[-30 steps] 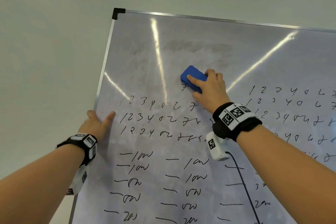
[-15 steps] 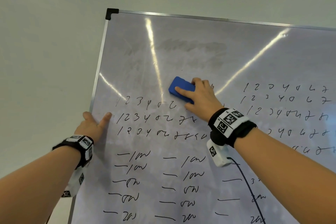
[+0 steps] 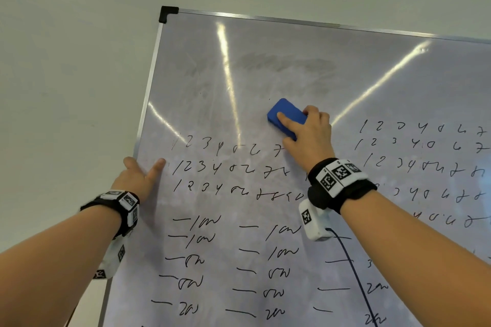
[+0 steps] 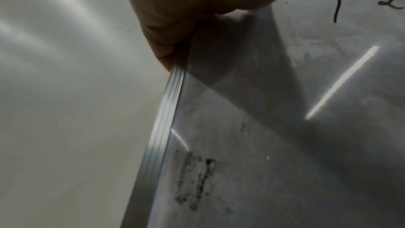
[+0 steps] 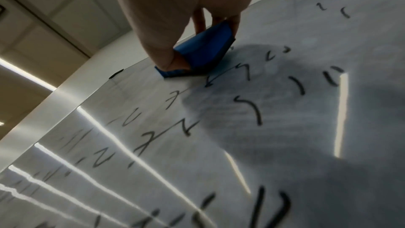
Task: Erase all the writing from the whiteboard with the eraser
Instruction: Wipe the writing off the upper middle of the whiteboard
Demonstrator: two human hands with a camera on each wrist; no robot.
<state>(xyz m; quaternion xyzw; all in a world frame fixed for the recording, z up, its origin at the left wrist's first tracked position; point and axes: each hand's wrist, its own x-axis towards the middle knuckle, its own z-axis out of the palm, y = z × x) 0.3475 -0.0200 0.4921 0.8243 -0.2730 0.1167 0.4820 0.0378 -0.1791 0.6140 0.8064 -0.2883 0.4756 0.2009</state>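
The whiteboard (image 3: 292,79) tilts across the head view, with rows of black digits and squiggles (image 3: 228,167) over its middle and lower part. My right hand (image 3: 297,122) grips the blue eraser (image 3: 284,114) and presses it flat on the board just above the top digit row, thumb on one long side and fingers on the other. In the right wrist view the eraser (image 5: 203,51) sits under the hand (image 5: 175,6) beside a written 7. My left hand (image 3: 140,175) holds the board's left metal edge (image 4: 166,110), thumb on the front, fingers (image 4: 166,44) curled behind.
A plain pale wall lies left of and above the board. The board's top band shows grey wiped smudges (image 3: 287,64). A black cap (image 3: 167,13) marks its top left corner. A dark cable (image 3: 356,273) hangs from my right wrist camera across the board. More digits fill the right side (image 3: 425,146).
My right hand slid the eraser down and left, then back up and right. A stray mark just below the eraser a second ago is gone. My left hand has kept its hold.
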